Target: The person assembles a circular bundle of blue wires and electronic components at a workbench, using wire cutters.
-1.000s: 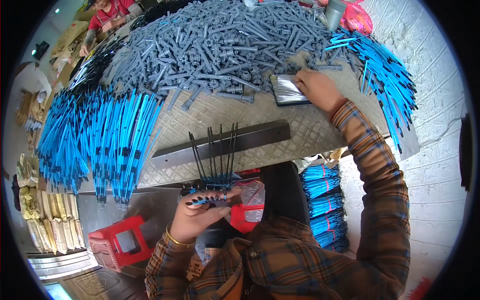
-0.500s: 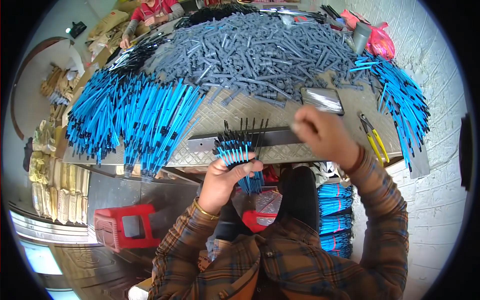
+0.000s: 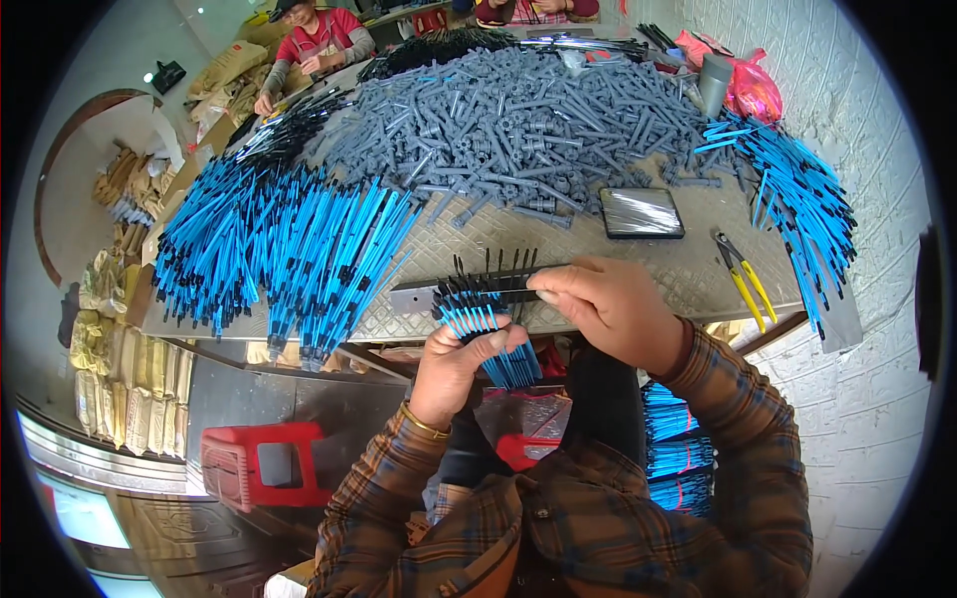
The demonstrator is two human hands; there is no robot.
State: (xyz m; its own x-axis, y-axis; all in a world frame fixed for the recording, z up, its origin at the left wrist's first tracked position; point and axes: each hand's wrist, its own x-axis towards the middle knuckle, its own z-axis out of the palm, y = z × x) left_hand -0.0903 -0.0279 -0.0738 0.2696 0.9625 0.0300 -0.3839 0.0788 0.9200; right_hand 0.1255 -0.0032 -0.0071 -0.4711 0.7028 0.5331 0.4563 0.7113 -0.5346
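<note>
My left hand point(image 3: 451, 371) is closed around a fanned bundle of thin blue sticks with black ends point(image 3: 477, 317), held upright in front of the table's edge. Several black tips rise above the fingers. The lower blue ends hang below the hand. To the right of those tips, my right hand point(image 3: 618, 309) is closed in a pinch, thumb against forefinger. Whatever lies in the pinch is too small to make out. Behind both hands, a grey metal bar point(image 3: 414, 299) lies along the table edge.
A large heap of grey plastic parts point(image 3: 518, 130) covers the table's middle. Blue stick piles lie left point(image 3: 299, 249) and right point(image 3: 802, 189). An open box of thin shiny pins point(image 3: 640, 212) and yellow-handled pliers point(image 3: 746, 282) are on the right. Co-workers point(image 3: 317, 50) sit across.
My right hand has come down and left from above the table's right side to the black tips. My left hand still holds the bundle. The view has tilted up slightly.
</note>
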